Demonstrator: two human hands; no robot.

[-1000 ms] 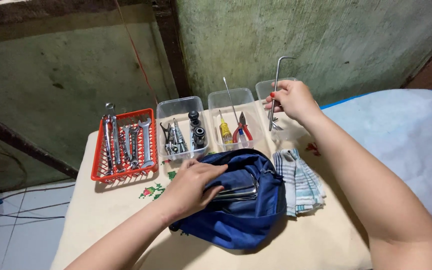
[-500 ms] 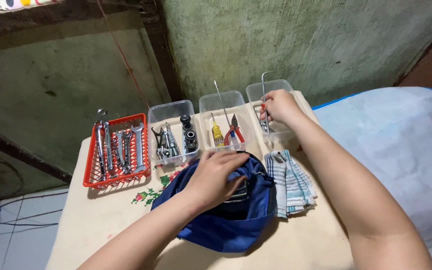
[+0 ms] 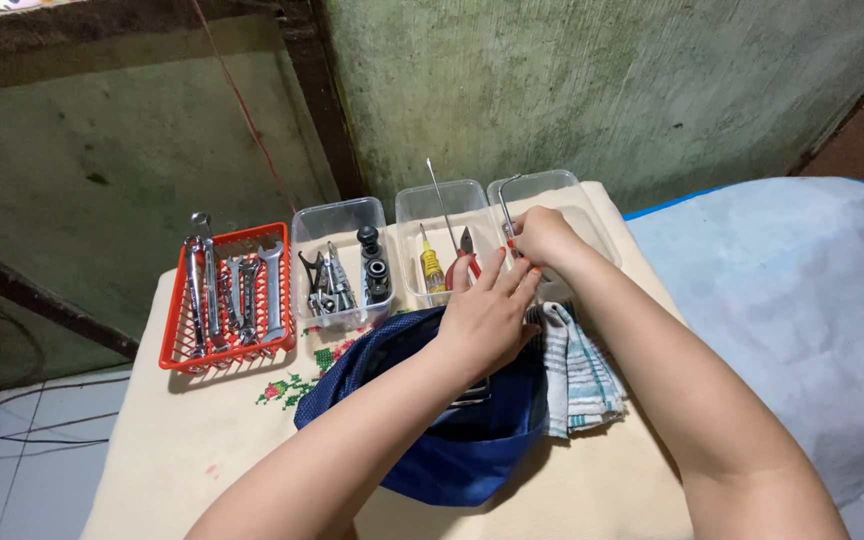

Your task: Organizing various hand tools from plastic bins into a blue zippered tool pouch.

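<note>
My right hand (image 3: 545, 240) is shut on a long L-shaped metal hex key (image 3: 504, 206), held over the gap between the two rightmost clear tubs. My left hand (image 3: 487, 315) hovers above the open blue bag (image 3: 452, 445), fingers spread, its fingertips reaching up to the right hand and the key's lower end. Metal tools show inside the bag just under the left hand. The rightmost clear tub (image 3: 567, 196) lies behind the right hand, its contents hidden.
A red basket (image 3: 174, 345) holds several wrenches at the left. One clear tub (image 3: 337, 215) has sockets and small tools; another (image 3: 404, 250) has a yellow screwdriver and red pliers. A striped cloth (image 3: 584, 375) lies right of the bag. A green wall stands close behind.
My right hand brought the hex key down and leftward, from above the rightmost tub. My left hand left the bag's opening and rose toward the right hand.
</note>
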